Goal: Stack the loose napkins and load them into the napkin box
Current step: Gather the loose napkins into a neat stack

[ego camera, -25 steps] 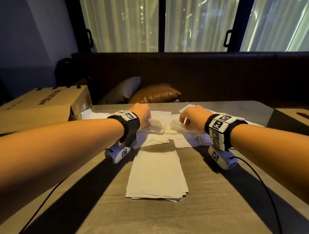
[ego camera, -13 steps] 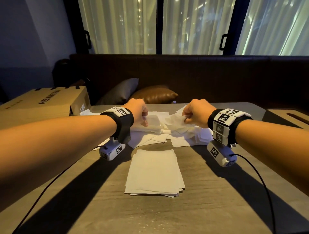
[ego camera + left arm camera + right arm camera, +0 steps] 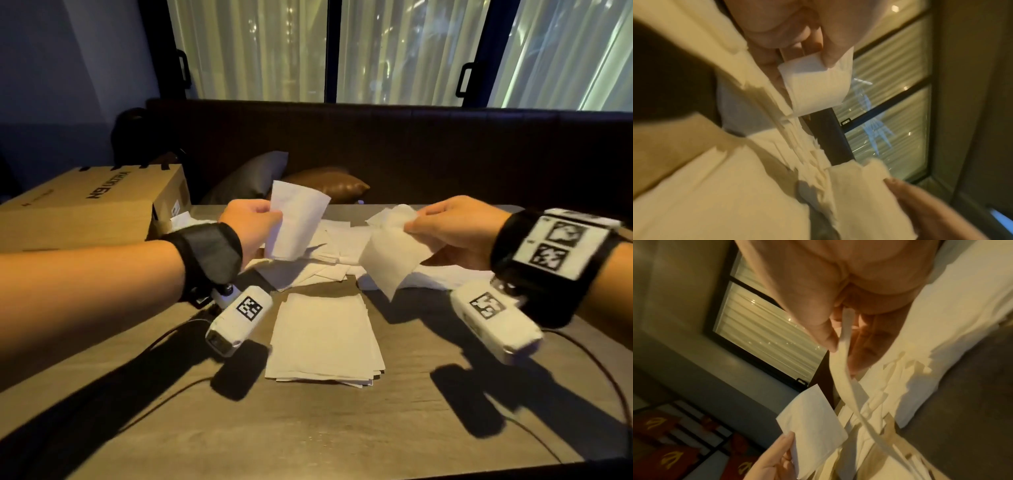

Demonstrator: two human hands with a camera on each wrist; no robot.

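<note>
My left hand [image 3: 274, 219] pinches one white napkin [image 3: 294, 219] by its edge and holds it upright above the table. My right hand [image 3: 414, 222] pinches a second, limper napkin [image 3: 390, 253] that hangs down. Both are raised over the loose napkin pile [image 3: 335, 253] at the table's far side. A squared stack of napkins [image 3: 325, 339] lies nearer me, between my wrists. In the left wrist view, thumb and fingers clamp the napkin [image 3: 813, 81]. The right wrist view shows the other napkin [image 3: 842, 353] edge-on between thumb and fingers. The napkin box is not in view.
A large cardboard box [image 3: 85, 205] sits on the table's left end. Two cushions [image 3: 322, 186] lie on the dark bench behind the table. Camera cables [image 3: 582, 359] trail across the wooden tabletop [image 3: 342, 428].
Both hands have risen off the loose pile, each lifting a napkin with it. The left napkin now stands upright; the right one hangs from the fingers.
</note>
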